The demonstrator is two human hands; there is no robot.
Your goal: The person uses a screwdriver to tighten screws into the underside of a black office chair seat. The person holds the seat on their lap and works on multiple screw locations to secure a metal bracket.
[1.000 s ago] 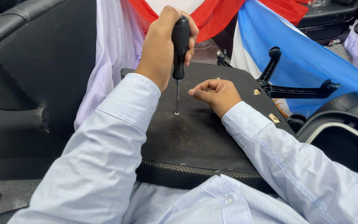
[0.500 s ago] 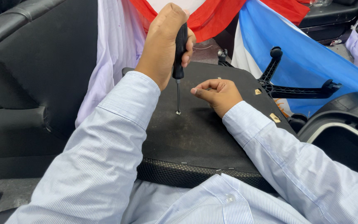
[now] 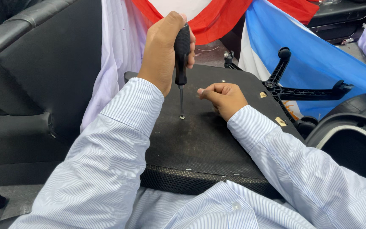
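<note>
My left hand grips the black handle of a screwdriver, held upright with its tip on a small silver screw in the black underside of a chair seat resting on my lap. My right hand lies on the seat panel just right of the screw, fingers curled in a loose fist with the thumb pointing toward the screwdriver shaft. Whether it holds anything is hidden. Both arms wear light striped shirt sleeves.
A black star-shaped chair base lies beyond the seat on the right, against blue cloth. Red and white cloth hangs behind. A black padded chair stands at left, another black chair part at right.
The left hand has turned slightly around the screwdriver handle while the tip stays on the screw. The right hand has stayed in place on the seat panel.
</note>
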